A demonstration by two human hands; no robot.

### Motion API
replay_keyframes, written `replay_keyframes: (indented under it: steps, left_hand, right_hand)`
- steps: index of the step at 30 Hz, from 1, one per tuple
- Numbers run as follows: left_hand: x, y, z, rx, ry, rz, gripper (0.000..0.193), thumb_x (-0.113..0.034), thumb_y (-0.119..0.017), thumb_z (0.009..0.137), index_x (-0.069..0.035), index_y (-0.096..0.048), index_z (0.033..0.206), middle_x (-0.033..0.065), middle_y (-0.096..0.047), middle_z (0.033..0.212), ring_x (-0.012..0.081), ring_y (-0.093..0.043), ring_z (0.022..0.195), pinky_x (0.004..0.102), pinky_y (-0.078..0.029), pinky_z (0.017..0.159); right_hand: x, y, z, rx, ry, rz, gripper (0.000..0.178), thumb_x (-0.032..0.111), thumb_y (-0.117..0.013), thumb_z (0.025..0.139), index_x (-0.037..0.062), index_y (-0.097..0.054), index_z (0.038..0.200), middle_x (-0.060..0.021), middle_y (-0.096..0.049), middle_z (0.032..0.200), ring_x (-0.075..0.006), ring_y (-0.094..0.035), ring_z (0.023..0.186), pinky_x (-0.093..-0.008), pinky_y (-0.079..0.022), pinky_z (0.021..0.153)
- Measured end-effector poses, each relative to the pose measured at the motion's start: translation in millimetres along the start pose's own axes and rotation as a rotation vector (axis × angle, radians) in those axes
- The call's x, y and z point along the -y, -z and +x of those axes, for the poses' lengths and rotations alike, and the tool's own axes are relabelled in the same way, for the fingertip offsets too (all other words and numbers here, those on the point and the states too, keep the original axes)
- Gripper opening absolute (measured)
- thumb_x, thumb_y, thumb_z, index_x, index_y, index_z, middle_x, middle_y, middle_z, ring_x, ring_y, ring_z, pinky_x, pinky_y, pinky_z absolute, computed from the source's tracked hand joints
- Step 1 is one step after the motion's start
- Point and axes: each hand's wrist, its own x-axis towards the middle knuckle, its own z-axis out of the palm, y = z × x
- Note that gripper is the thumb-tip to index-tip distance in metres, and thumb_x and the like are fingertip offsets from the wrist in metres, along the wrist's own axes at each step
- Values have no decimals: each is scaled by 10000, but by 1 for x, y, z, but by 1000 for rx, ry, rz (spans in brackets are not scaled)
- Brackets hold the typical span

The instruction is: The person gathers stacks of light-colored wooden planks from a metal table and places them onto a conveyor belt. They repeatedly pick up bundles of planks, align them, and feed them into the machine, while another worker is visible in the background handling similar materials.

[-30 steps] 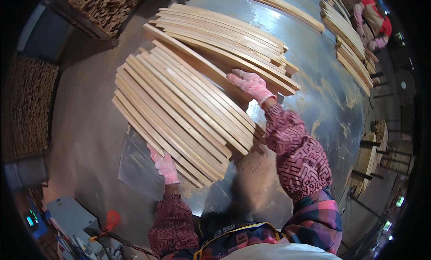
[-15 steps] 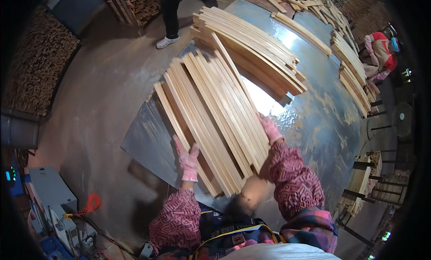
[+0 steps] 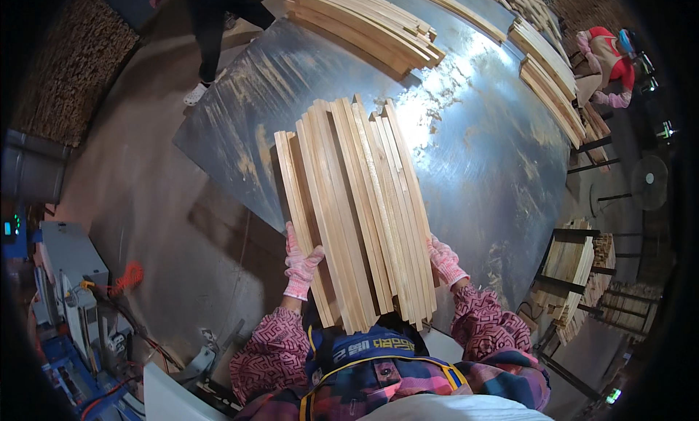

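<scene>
Fingers: gloved and curled against both flanks of a bundle of pale wooden slats [image 3: 357,210], pressing inward so the stack is pinched between the two palms rather than wrapped by either one.
Left hand: the left hand [image 3: 300,264], in a pink-and-white knit glove, clamps the bundle's left edge near its close end, fingertips spread up along the outermost slat.
Right hand: the right hand [image 3: 445,259], gloved the same way, is set against the right edge at about the same height, partly hidden behind the slats.
Bundle: the slats lie side by side, ends uneven, and their long axis runs straight away from the person's chest toward the far side of the table, leaning slightly left at the top.
Nearer hand: neither; the two hands flank the near end evenly, and the far end reaches out well beyond them, unsupported by any hand.
Surface: a broad metal-topped table [image 3: 495,159], scuffed and glaring under the lights, lies beneath the bundle's far half.
Other stock: a second slat stack [image 3: 364,24] rests at the table's far edge, more piles [image 3: 550,79] along its right side.
Room: a dusty concrete floor [image 3: 160,210], a blue-grey machine [image 3: 65,275] at lower left, a standing person's legs [image 3: 211,28] beyond the table, and a seated worker in red [image 3: 608,61] at upper right.
</scene>
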Motion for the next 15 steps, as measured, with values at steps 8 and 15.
replay_keyframes:
  steps: [8, 15]
  left_hand:
    - [-13, 35, 23, -131, -511, 475, 933, -580, -726, 791, -90, -391, 1511, 184, -427, 1479, 363, -405, 1322, 459, -320, 1127]
    - [26, -13, 10, -220, 167, -313, 958, -480, -642, 933, -148, -44, 1604, 155, -513, 1308, 240, -516, 1162, 338, -418, 997]
  right_hand:
    - [-13, -2, 79, -221, 399, 463, 408, 192, -628, 971, 7, -582, 1331, -193, -640, 1284, -305, -592, 1215, -364, -452, 1043]
    - [35, -18, 90, -231, 148, 806, 537, 257, -541, 1024, -12, -401, 1468, -174, -528, 1425, -223, -567, 1239, -335, -450, 1055]
